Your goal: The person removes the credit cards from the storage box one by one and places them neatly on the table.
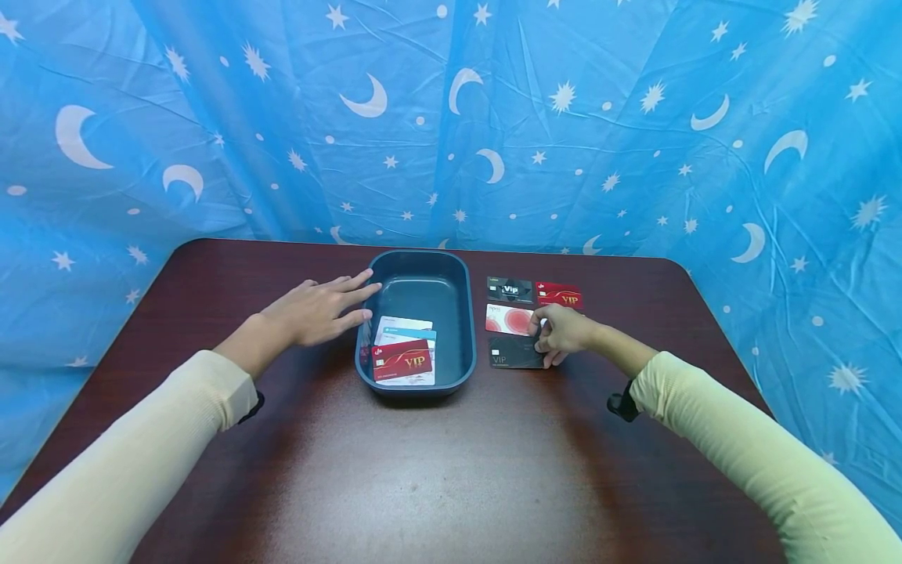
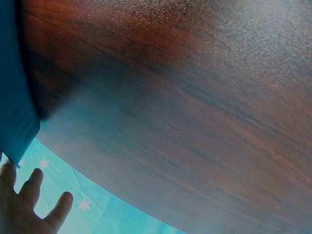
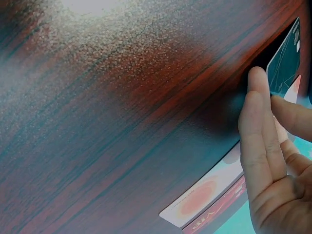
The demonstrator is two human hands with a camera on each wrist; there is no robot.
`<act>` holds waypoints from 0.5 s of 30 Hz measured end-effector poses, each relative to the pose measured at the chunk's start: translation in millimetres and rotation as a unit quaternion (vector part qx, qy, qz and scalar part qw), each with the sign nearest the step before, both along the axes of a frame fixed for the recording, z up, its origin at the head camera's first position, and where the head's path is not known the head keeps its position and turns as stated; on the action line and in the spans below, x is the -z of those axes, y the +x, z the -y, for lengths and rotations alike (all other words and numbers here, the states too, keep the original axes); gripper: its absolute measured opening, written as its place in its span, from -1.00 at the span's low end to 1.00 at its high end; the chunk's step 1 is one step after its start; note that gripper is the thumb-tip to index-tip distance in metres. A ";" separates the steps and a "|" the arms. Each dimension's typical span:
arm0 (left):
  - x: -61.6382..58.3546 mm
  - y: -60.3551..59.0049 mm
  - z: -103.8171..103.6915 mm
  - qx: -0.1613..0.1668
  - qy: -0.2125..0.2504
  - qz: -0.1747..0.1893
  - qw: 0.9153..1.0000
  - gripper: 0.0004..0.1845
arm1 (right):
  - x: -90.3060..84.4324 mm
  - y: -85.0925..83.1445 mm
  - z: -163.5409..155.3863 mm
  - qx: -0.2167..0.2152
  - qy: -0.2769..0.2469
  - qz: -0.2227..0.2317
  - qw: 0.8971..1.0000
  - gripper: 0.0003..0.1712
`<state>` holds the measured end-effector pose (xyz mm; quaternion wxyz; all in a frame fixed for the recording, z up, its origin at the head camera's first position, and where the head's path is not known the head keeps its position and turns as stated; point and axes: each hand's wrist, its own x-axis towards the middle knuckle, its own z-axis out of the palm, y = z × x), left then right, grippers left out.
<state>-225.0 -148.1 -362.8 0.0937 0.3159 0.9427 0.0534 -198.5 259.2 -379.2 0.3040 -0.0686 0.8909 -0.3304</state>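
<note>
My right hand [image 1: 561, 333] pinches the right end of a black VIP card [image 1: 516, 353] between thumb and fingers. In the right wrist view the black card [image 3: 285, 63] tilts up from the table at the fingertips. A white card with a red circle [image 1: 506, 319] lies just behind it, partly covered by my fingers. My left hand [image 1: 320, 309] has its fingers spread, fingertips at the left rim of a dark blue tray [image 1: 473, 337]. Inside the tray, a red VIP card [image 1: 402, 360] overlaps several white and blue cards [image 1: 405, 323].
Farther back on the dark wooden table [image 1: 451, 470] lie a black iVip card [image 1: 510, 290] and a red VIP card [image 1: 560, 294], side by side. A blue curtain [image 1: 423, 133] with moons and stars hangs behind the table's far edge.
</note>
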 end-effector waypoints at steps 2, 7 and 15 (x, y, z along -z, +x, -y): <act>-0.1 0.1 0.0 0.000 0.000 0.000 1.000 -0.33 | -0.3 0.0 0.8 0.000 0.001 -0.003 1.000 -0.78; -0.1 0.1 0.2 -0.001 0.000 0.001 1.000 -0.33 | -1.4 0.3 0.9 0.001 0.005 -0.005 1.000 -0.77; 0.2 0.2 0.6 -0.002 -0.001 0.001 1.000 -0.33 | -2.0 0.8 -1.0 -0.010 0.005 -0.022 1.000 -0.76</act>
